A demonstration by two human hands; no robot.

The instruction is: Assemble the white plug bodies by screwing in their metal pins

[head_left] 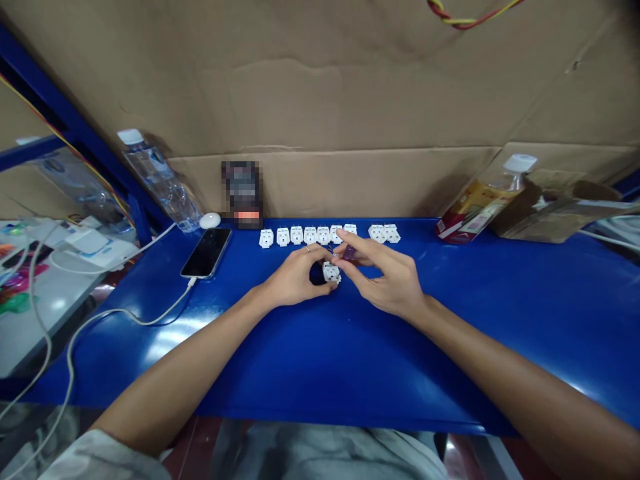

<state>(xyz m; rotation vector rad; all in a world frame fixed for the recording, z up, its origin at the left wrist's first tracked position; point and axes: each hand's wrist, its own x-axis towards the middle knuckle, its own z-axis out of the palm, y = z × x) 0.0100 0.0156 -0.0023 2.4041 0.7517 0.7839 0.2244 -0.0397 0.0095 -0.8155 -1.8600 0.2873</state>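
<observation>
My left hand [301, 277] is closed on a small white plastic piece [331, 272] with dark holes, thumb below and fingers above. My right hand [387, 275] pinches a small dark purple object [351, 253] just above that piece; its kind is hard to make out. The fingertips of both hands almost meet there, and they hide part of the contact. Behind the hands, a row of similar white plastic pieces [297, 235] stands along the back of the blue table [400, 360]. A pair of such pieces [385, 233] sits a little to the right.
On the left lie a phone [207, 253] with a white cable [125, 311], a white rounded object [210, 221] and a clear water bottle [161, 180]. A drink bottle [480, 203] leans at the right by a cardboard box [545, 213]. Cardboard [350, 100] walls the back.
</observation>
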